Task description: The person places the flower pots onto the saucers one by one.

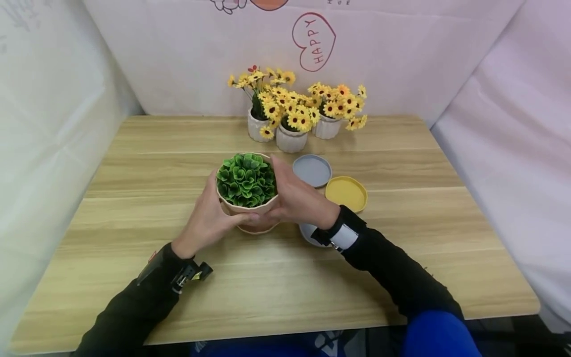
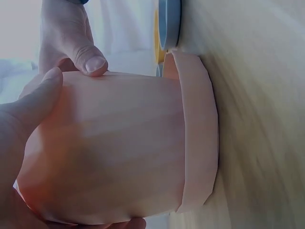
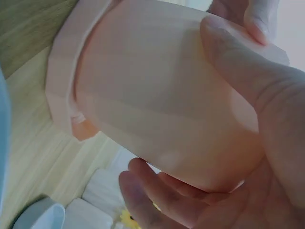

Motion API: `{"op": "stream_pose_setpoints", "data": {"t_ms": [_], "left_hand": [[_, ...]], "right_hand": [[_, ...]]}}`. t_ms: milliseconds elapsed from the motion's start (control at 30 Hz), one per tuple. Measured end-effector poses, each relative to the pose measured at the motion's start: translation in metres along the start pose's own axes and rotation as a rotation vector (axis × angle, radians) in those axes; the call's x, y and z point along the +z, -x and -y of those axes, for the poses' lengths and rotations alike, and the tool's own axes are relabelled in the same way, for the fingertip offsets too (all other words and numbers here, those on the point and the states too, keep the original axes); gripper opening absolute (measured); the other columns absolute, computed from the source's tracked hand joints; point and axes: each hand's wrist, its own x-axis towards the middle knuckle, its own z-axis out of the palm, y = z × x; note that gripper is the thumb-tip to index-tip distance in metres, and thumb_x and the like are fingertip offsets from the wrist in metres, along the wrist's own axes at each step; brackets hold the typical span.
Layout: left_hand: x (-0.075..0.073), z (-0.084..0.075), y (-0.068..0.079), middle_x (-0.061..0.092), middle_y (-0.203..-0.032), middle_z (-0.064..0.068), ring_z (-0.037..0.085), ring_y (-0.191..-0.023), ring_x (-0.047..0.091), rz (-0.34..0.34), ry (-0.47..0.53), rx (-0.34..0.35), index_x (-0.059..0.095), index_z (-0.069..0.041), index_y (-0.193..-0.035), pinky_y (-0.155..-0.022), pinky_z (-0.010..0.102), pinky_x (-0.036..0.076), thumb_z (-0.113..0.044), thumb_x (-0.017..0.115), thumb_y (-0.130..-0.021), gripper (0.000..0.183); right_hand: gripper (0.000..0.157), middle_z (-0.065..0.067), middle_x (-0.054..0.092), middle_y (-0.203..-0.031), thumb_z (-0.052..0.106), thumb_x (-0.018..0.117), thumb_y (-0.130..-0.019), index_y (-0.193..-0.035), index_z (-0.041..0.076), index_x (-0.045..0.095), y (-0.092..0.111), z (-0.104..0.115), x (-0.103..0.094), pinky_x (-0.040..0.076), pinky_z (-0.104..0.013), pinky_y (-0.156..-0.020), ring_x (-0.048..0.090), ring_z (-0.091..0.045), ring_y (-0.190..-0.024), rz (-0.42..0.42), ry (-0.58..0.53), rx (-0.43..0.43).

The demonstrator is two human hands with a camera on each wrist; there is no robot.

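A pale pink flowerpot point(image 2: 119, 152) with a round green leafy plant point(image 1: 247, 179) stands between both hands near the table's middle. My left hand point(image 1: 209, 215) grips its left side, thumb across the front. From the right, my right hand point(image 1: 301, 196) holds the same pot, its thumb against the wall and its fingers curling round behind. Beneath the pot is a matching pink saucer point(image 2: 201, 129) with a raised rim, lying on the table; the pot's base sits within that rim in both wrist views. Much of the saucer is hidden by the pot in the head view.
Right of the pot lie a blue-grey saucer point(image 1: 312, 170), a yellow saucer point(image 1: 346, 193) and another greyish saucer point(image 1: 309, 233), partly under my right wrist. Three white pots of yellow flowers point(image 1: 292, 140) stand at the wooden table's point(image 1: 178, 144) back edge, before a white cloth.
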Motion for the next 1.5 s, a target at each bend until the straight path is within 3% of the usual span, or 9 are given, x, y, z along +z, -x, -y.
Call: {"op": "stream_pose_setpoints", "data": {"t_ms": [133, 367, 500, 767, 933, 1200, 1333, 1500], "left_hand": [[-0.012, 0.007, -0.003, 0.035, -0.167, 0.015, 0.033, -0.156, 0.036, -0.005, 0.014, -0.009, 0.014, -0.010, -0.167, -0.130, 0.057, 0.031, -0.028, 0.099, -0.075, 0.127], [-0.034, 0.018, -0.008, 0.032, -0.169, 0.018, 0.037, -0.158, 0.033, -0.017, 0.015, -0.024, 0.010, -0.007, -0.167, -0.130, 0.059, 0.029, -0.025, 0.096, -0.078, 0.125], [-0.047, 0.026, -0.012, 0.032, -0.169, 0.020, 0.038, -0.157, 0.034, -0.020, 0.017, -0.034, 0.010, -0.008, -0.167, -0.130, 0.059, 0.030, -0.025, 0.096, -0.079, 0.124], [-0.069, 0.041, -0.025, 0.028, -0.171, 0.020, 0.038, -0.156, 0.035, -0.006, 0.040, -0.059, 0.007, -0.009, -0.168, -0.127, 0.057, 0.037, -0.023, 0.093, -0.083, 0.121], [-0.085, 0.052, -0.033, 0.026, -0.172, 0.021, 0.039, -0.157, 0.034, 0.004, 0.024, -0.095, 0.004, -0.010, -0.168, -0.126, 0.057, 0.037, -0.025, 0.091, -0.085, 0.122], [-0.114, 0.068, -0.044, 0.018, -0.174, 0.020, 0.041, -0.158, 0.029, 0.008, 0.003, -0.131, -0.001, -0.009, -0.168, -0.126, 0.061, 0.034, -0.022, 0.086, -0.090, 0.117], [-0.126, 0.074, -0.048, 0.016, -0.174, 0.020, 0.038, -0.158, 0.029, 0.005, -0.002, -0.163, 0.000, -0.009, -0.167, -0.127, 0.057, 0.035, -0.026, 0.085, -0.092, 0.115], [-0.138, 0.080, -0.055, 0.017, -0.175, 0.017, 0.034, -0.158, 0.031, 0.003, -0.011, -0.192, -0.001, -0.011, -0.168, -0.127, 0.051, 0.037, -0.031, 0.085, -0.091, 0.116]], "right_hand": [[0.135, -0.022, 0.033, -0.164, 0.027, 0.099, -0.074, -0.167, 0.006, 0.004, -0.016, 0.001, 0.003, 0.037, -0.048, -0.128, 0.036, -0.031, -0.153, 0.028, -0.011, 0.020], [0.128, -0.026, 0.030, -0.165, 0.020, 0.096, -0.078, -0.166, 0.002, 0.004, -0.044, 0.003, 0.009, 0.043, -0.046, -0.124, 0.036, -0.035, -0.153, 0.085, -0.003, 0.046], [0.130, -0.027, 0.028, -0.166, 0.020, 0.094, -0.081, -0.166, 0.000, -0.002, -0.061, 0.005, 0.013, 0.040, -0.044, -0.126, 0.034, -0.035, -0.155, 0.118, 0.001, 0.056], [0.130, -0.032, 0.031, -0.162, 0.023, 0.091, -0.084, -0.165, -0.003, -0.007, -0.092, 0.007, 0.019, 0.049, -0.042, -0.117, 0.046, -0.037, -0.143, 0.146, 0.040, 0.084], [0.129, -0.030, 0.033, -0.158, 0.026, 0.091, -0.084, -0.164, -0.005, -0.005, -0.113, 0.008, 0.024, 0.042, -0.041, -0.122, 0.038, -0.036, -0.146, 0.160, 0.029, 0.087], [0.134, -0.028, 0.020, -0.167, 0.031, 0.090, -0.084, -0.165, -0.002, -0.012, -0.151, 0.011, 0.038, 0.046, -0.033, -0.120, 0.038, -0.033, -0.150, 0.198, 0.002, 0.128], [0.136, -0.029, 0.008, -0.173, 0.032, 0.089, -0.086, -0.165, -0.002, -0.017, -0.166, 0.016, 0.042, 0.041, -0.031, -0.125, 0.028, -0.034, -0.159, 0.224, -0.004, 0.155], [0.135, -0.027, 0.005, -0.175, 0.031, 0.087, -0.088, -0.165, 0.001, -0.019, -0.181, 0.018, 0.044, 0.038, -0.032, -0.127, 0.023, -0.032, -0.163, 0.224, -0.009, 0.176]]}}
